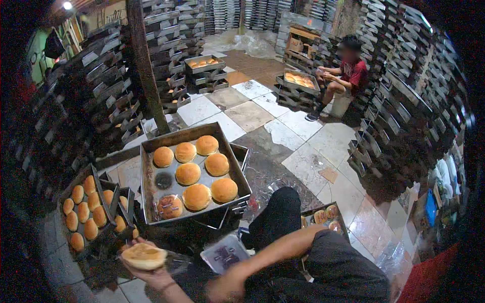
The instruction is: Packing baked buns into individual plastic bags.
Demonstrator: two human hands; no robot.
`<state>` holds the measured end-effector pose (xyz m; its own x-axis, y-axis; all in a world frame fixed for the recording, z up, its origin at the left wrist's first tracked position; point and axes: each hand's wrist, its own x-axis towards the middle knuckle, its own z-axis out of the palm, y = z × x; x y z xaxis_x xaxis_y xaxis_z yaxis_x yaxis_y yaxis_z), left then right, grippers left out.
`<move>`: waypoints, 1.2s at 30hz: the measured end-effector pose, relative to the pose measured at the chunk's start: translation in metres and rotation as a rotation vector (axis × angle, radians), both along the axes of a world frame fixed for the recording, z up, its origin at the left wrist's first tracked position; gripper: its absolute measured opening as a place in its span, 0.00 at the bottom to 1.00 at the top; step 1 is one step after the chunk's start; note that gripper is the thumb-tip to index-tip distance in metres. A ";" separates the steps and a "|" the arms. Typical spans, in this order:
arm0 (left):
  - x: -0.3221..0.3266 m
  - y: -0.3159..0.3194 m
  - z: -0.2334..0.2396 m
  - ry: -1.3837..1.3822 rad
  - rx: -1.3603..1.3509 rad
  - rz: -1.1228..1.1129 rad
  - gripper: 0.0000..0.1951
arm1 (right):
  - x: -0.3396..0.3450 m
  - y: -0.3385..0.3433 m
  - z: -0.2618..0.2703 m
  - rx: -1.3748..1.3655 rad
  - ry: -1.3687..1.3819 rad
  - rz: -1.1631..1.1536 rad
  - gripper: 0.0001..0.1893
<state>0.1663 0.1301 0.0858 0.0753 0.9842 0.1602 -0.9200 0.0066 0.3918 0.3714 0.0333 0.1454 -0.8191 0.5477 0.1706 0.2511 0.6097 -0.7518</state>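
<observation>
My left hand [154, 278] holds a cut bun [144, 257] with its pale, hollowed inside facing up. Low in the picture, my right hand [227, 286] is motion-blurred beside a clear plastic tub [232, 241] with a dark filling in its bottom; its fingers and anything in them cannot be made out. In front of me a square metal tray [212, 210] bears several round golden buns [188, 174]. One bun in its near left corner is a wrapped bun [169, 206], in clear plastic with printing. A bare dark round mark shows on the tray's left side.
More buns fill a tray [99, 189] at left. Wrapped buns lie in a tray [343, 223] beyond my right arm. A seated person [350, 72] works behind another bun tray [311, 91]. Tall stacks of metal trays [401, 94] line the room; a wooden post [142, 64] stands left.
</observation>
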 end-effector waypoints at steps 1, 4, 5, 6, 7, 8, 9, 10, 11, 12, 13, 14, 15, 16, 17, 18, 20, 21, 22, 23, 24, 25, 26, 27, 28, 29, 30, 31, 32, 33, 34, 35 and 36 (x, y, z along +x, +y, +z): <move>-0.010 0.011 -0.012 -0.092 -0.200 0.154 0.22 | 0.004 -0.004 0.000 -0.082 0.068 0.195 0.09; -0.008 0.007 -0.001 -0.173 -0.386 0.391 0.22 | 0.017 0.016 0.011 -0.398 0.072 0.286 0.11; 0.010 -0.012 0.016 -0.099 -0.282 0.378 0.23 | 0.018 0.029 0.017 -0.222 0.139 -0.032 0.11; 0.016 -0.025 0.026 -0.024 -0.177 0.372 0.24 | 0.017 0.037 0.019 -0.045 0.207 -0.340 0.12; 0.002 -0.025 -0.001 -0.055 -0.227 0.310 0.25 | 0.011 0.037 0.015 -0.036 0.212 -0.306 0.12; 0.012 -0.034 0.010 0.020 -0.273 0.409 0.25 | 0.002 0.039 0.004 -0.181 0.231 -0.245 0.12; 0.024 -0.040 0.021 -0.044 -0.255 0.385 0.25 | -0.009 0.039 -0.007 -0.324 0.239 -0.169 0.11; 0.018 -0.035 0.005 -0.027 -0.211 0.302 0.24 | -0.005 0.038 -0.015 -0.336 0.211 -0.263 0.12; 0.033 -0.038 0.017 0.009 -0.262 0.334 0.23 | 0.000 0.039 -0.032 -0.541 0.182 -0.274 0.11; 0.034 -0.038 0.014 -0.090 -0.317 0.277 0.22 | 0.007 0.032 -0.033 -0.794 0.363 -0.256 0.10; 0.037 -0.039 0.018 -0.044 -0.330 0.261 0.22 | 0.014 0.026 -0.039 -0.763 0.309 -0.325 0.10; 0.040 -0.042 0.028 -0.071 -0.291 0.225 0.22 | 0.013 0.020 -0.032 -0.798 0.285 -0.360 0.11; 0.038 -0.042 0.031 -0.071 -0.267 0.231 0.22 | 0.011 0.017 -0.032 -0.775 0.305 -0.336 0.12; 0.036 -0.040 0.030 -0.065 -0.249 0.214 0.22 | 0.010 0.018 -0.034 -0.757 0.335 -0.335 0.13; 0.032 -0.038 0.032 -0.053 -0.241 0.236 0.22 | 0.005 0.022 -0.031 -0.748 0.351 -0.329 0.13; 0.034 -0.042 0.039 0.010 -0.295 0.280 0.22 | 0.003 0.020 -0.027 -0.555 0.291 -0.320 0.14; 0.028 -0.048 0.051 0.034 -0.225 0.320 0.23 | -0.004 0.018 -0.017 -0.106 0.200 -0.281 0.13; 0.020 -0.051 0.050 0.077 -0.194 0.311 0.21 | -0.015 0.011 -0.008 -0.784 0.292 -0.381 0.10; 0.017 -0.054 0.042 0.108 -0.153 0.310 0.19 | -0.022 0.017 -0.030 -0.236 0.126 -0.336 0.09; 0.027 -0.057 0.034 0.373 -0.046 0.567 0.22 | -0.020 0.023 -0.015 0.115 -0.034 -0.132 0.08; 0.034 -0.060 0.022 0.627 0.096 0.820 0.26 | -0.023 0.024 -0.013 0.191 -0.136 -0.152 0.10; 0.009 -0.037 -0.013 0.157 -0.029 0.569 0.28 | -0.018 0.025 -0.003 0.183 -0.218 -0.163 0.11; 0.021 -0.049 0.041 0.173 -0.274 0.338 0.23 | -0.014 0.024 0.002 0.168 -0.301 -0.139 0.12; 0.036 -0.049 0.058 0.268 -0.374 0.419 0.23 | -0.011 0.022 -0.002 0.161 -0.300 -0.163 0.12; 0.048 -0.050 0.064 0.362 -0.472 0.498 0.25 | -0.007 0.020 -0.008 0.220 -0.266 -0.218 0.13; 0.053 -0.049 0.066 0.364 -0.472 0.480 0.25 | -0.005 0.018 -0.012 0.281 -0.235 -0.263 0.14; 0.056 -0.049 0.067 0.367 -0.465 0.468 0.25 | -0.004 0.017 -0.015 0.276 -0.240 -0.272 0.14; 0.057 -0.050 0.067 0.370 -0.460 0.462 0.25 | -0.004 0.015 -0.016 0.269 -0.232 -0.295 0.14; 0.056 -0.050 0.064 0.370 -0.465 0.459 0.25 | -0.005 0.014 -0.018 0.262 -0.225 -0.316 0.13; 0.052 -0.049 0.060 0.336 -0.440 0.412 0.24 | -0.006 0.014 -0.019 0.256 -0.227 -0.316 0.13; 0.046 -0.048 0.058 0.300 -0.413 0.376 0.24 | -0.009 0.015 -0.020 0.246 -0.244 -0.315 0.13; 0.043 -0.048 0.056 0.298 -0.417 0.383 0.24 | -0.011 0.016 -0.020 0.236 -0.260 -0.315 0.12; 0.040 -0.049 0.054 0.298 -0.407 0.381 0.24 | -0.012 0.017 -0.020 0.234 -0.260 -0.306 0.12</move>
<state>0.2062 0.0816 0.1399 -0.3087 0.9286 -0.2060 -0.7386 -0.0975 0.6671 0.3593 0.0498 0.1251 -0.6577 0.7422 0.1290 0.6080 0.6241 -0.4907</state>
